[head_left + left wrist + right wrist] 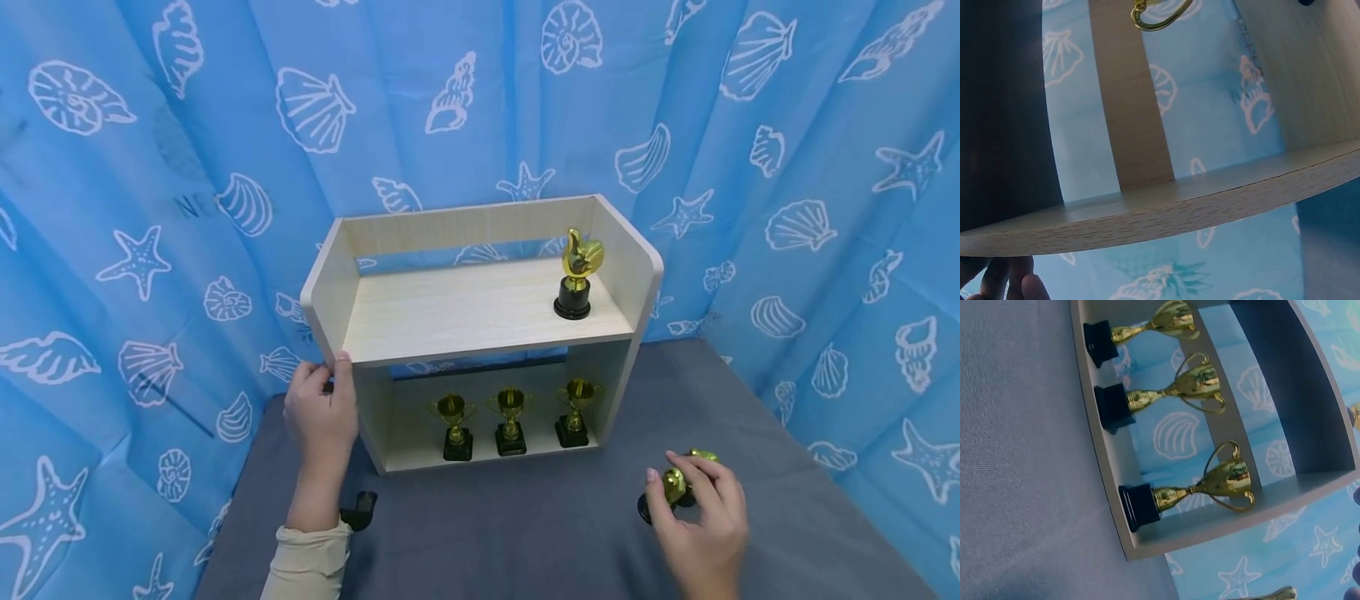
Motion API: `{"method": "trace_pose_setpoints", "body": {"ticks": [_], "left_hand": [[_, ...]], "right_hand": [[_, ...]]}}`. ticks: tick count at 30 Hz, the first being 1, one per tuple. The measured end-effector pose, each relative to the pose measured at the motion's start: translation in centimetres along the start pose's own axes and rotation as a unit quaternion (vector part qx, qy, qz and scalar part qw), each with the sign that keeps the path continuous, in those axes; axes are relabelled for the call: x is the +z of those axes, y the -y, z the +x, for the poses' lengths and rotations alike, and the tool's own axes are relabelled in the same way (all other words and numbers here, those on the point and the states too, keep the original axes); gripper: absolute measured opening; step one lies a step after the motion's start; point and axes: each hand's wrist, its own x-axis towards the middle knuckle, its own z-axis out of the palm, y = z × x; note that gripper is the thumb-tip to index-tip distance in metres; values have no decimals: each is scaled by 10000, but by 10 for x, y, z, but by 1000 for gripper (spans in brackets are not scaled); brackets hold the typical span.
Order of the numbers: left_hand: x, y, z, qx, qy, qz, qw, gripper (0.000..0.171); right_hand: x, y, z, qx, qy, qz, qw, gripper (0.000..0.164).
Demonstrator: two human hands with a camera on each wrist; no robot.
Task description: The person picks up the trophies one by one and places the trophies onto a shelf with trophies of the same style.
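Currently, the held trophy [674, 482] is at the right of the grey cloth [525, 542], to the right of the shelf unit [480, 300] and nearer the camera. Appearance: shiny gold upper part, black base, rounded at its visible edge. It is tilted, base toward the lower left of the head view; the fingers cover much of it, so its full shape cannot be told, nor whether it touches the cloth.

Right hand [705, 527]: narrow, thumb and fingers curled about the gold part. Just beyond the fingertips, a second trophy [703, 455] shows as a small gold patch, mostly hidden.

Left hand [324, 414]: gripping the shelf unit at its left side panel, thumb on the front edge; the left wrist view puts fingers against the panel's outer face.

Shelf unit: pale wood grain, two tiers, rounded upper corners. Lower tier: left cup [452, 410], middle cup [511, 404] and right cup [579, 396], all upright in a row, gold, two-handled, on squarish black bases. Upper tier, right end: thumbs-up trophy [582, 257], glossy gold on a round stepped black base, upright.

Behind: blue curtain [480, 150], printed with white shells and starfish.
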Motion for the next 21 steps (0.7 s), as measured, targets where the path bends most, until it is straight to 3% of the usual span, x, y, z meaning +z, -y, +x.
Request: {"method": "trace_pose_setpoints", "body": {"ticks": [7, 13, 21], "left_hand": [[1, 0, 2, -18, -34, -4, 10000, 56], [2, 2, 1, -33, -33, 19, 10000, 56], [2, 2, 1, -33, -52, 37, 10000, 57]], "right_hand": [[-4, -4, 5, 303, -364, -223, 9986, 35], [-7, -11, 9, 776, -361, -466, 9952, 33], [-9, -18, 11, 1046, -262, -678, 9919, 33]]}}
